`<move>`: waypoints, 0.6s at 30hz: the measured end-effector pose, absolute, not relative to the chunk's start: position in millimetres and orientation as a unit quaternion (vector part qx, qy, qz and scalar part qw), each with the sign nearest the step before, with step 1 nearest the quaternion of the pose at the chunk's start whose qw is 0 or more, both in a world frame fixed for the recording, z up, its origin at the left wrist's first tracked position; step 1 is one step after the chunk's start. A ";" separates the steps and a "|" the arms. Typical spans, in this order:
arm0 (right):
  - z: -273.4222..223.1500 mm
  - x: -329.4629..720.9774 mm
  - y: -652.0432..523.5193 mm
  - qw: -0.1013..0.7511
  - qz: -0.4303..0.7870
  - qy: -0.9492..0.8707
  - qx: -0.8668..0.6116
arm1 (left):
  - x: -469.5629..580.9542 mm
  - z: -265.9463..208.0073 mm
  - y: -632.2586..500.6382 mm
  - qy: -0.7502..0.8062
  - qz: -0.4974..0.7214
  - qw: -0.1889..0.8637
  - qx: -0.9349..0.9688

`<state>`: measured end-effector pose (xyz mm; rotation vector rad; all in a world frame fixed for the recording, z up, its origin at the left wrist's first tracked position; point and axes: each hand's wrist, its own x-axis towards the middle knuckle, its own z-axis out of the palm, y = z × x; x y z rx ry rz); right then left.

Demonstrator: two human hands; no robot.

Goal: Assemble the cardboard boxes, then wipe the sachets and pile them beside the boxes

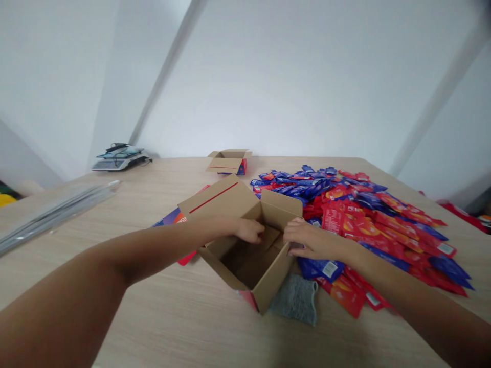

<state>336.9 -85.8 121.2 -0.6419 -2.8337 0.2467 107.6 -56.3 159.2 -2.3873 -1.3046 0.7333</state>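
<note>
A cardboard box [271,271] stands open on the table in front of me, its flaps spread and its brown inside showing. My left hand [251,231] reaches into it over the left side, fingers curled into a fist near the inner far wall, with nothing visible in them. On the right side wall rests my right hand [307,238], its fingers bent over the edge and gripping it. A grey knitted cloth [297,299] lies beside the box at the lower right. Red and blue packets [353,225] are heaped to the right, partly under my right forearm.
Another open box [226,164] stands at the back of the table [169,317]. A flat scale [119,159] with items on top sits at the back left. Long plastic-wrapped strips [57,214] lie at the left. Printed red and blue packaging [171,216] shows behind my left forearm.
</note>
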 end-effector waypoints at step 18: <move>148.4 285.5 -127.5 0.137 -0.060 -0.946 -0.287 | 107.3 150.9 -49.7 -0.367 0.188 -0.077 -0.908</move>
